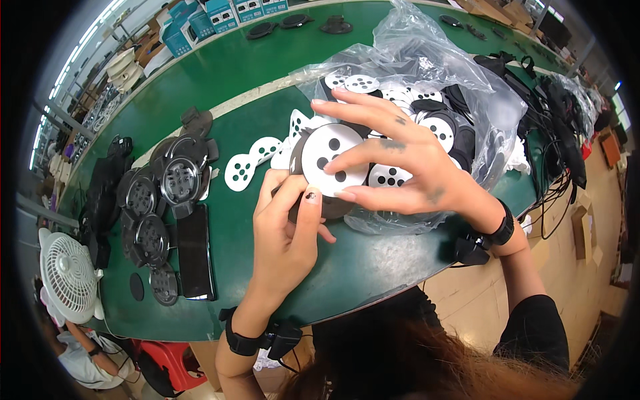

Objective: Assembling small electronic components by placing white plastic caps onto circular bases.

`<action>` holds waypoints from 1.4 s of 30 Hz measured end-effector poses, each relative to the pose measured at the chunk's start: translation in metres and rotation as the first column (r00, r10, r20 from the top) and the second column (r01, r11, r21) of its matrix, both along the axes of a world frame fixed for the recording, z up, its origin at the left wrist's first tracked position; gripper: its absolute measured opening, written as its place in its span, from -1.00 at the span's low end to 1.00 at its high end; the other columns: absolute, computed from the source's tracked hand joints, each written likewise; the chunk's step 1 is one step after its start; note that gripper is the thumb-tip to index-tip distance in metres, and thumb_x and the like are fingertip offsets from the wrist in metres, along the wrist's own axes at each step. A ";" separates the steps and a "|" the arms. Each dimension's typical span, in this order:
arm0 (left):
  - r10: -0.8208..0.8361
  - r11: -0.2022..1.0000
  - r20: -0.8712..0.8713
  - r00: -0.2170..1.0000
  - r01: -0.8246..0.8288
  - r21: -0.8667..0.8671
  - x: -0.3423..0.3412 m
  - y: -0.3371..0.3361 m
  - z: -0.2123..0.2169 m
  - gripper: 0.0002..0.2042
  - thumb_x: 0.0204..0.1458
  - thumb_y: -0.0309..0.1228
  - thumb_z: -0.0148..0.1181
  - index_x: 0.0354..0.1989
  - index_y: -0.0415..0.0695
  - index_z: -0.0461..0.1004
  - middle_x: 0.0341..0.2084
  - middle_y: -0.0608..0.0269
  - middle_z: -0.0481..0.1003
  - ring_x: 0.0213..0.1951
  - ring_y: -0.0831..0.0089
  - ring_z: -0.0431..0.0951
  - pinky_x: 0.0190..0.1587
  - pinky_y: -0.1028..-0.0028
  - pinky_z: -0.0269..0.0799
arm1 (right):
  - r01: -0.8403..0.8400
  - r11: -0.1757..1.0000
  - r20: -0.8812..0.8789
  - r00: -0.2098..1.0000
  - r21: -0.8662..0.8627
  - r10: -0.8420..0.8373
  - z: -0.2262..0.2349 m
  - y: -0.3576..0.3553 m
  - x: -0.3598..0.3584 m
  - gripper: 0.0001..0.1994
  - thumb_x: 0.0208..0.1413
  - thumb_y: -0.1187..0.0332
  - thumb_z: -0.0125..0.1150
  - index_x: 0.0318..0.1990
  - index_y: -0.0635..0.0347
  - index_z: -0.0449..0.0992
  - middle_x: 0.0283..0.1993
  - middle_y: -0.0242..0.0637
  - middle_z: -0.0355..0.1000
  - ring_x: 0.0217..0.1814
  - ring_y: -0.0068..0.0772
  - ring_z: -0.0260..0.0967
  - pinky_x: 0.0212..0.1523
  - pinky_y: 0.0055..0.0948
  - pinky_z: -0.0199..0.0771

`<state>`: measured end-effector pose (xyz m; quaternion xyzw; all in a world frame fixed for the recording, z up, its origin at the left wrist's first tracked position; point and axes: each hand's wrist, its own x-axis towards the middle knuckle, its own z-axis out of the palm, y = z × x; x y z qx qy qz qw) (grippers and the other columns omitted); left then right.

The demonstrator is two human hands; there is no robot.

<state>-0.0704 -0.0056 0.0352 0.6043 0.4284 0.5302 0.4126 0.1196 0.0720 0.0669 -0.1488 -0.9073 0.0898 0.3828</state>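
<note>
A: What are the hands doing?

B: They hold a round black disc [325, 203] over the green surface [373, 260]; a white sticker with holes [331, 160] lies on its top face; I think the sticker is being pressed flat on the disc just now.

A: Where is the left hand [288, 237]?

B: It comes up from below, palm side on the disc; its fingers [307, 207] are clamped on the lower left rim.

A: And the right hand [400, 163]?

B: It reaches in from the right, wrist bent; its fingers [357, 148] are spread apart and lie on the sticker; the thumb sits at the lower edge.

A: What would the next move need?

B: I guess the sticker holes must line up with the disc; then a firm rub all round.

A: What else is near?

B: A clear plastic bag [460, 87] of more discs and stickers is just behind the hands; a row of finished black discs [157, 213] and a dark phone [195, 253] lie to the left; a small white fan [67, 273] stands by the edge.
</note>
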 end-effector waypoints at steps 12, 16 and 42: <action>0.021 0.999 -0.017 1.000 -0.021 0.047 0.004 0.000 -0.003 -0.83 0.18 -0.44 -0.02 -0.33 -0.34 0.37 -0.32 0.23 0.19 -0.44 0.62 0.40 -0.59 0.63 0.52 | -0.006 1.000 -0.044 0.999 -0.007 0.005 -0.009 -0.006 -0.004 -0.80 -0.08 0.35 0.31 -0.25 0.14 0.58 -0.13 -0.36 0.46 -0.10 -0.30 0.36 0.06 -0.23 0.25; 0.019 0.998 -0.023 1.000 -0.018 0.055 0.003 0.001 -0.003 -0.83 0.18 -0.44 -0.01 -0.34 -0.34 0.38 -0.32 0.24 0.18 -0.44 0.63 0.39 -0.59 0.64 0.52 | 0.007 1.000 -0.022 1.000 -0.020 -0.007 -0.007 -0.008 -0.003 -0.73 -0.15 0.39 0.38 -0.20 0.11 0.60 -0.11 -0.36 0.50 -0.12 -0.37 0.44 0.11 -0.18 0.29; 0.068 0.992 -0.081 0.994 -0.059 0.110 0.003 0.001 -0.008 -0.82 0.17 -0.41 0.02 -0.37 -0.30 0.39 -0.32 0.22 0.19 -0.43 0.61 0.38 -0.64 0.64 0.50 | -0.037 0.998 -0.047 0.998 -0.056 0.034 -0.010 -0.010 -0.004 -0.74 -0.13 0.44 0.37 -0.21 0.17 0.58 -0.12 -0.29 0.52 -0.17 -0.35 0.48 0.15 -0.13 0.30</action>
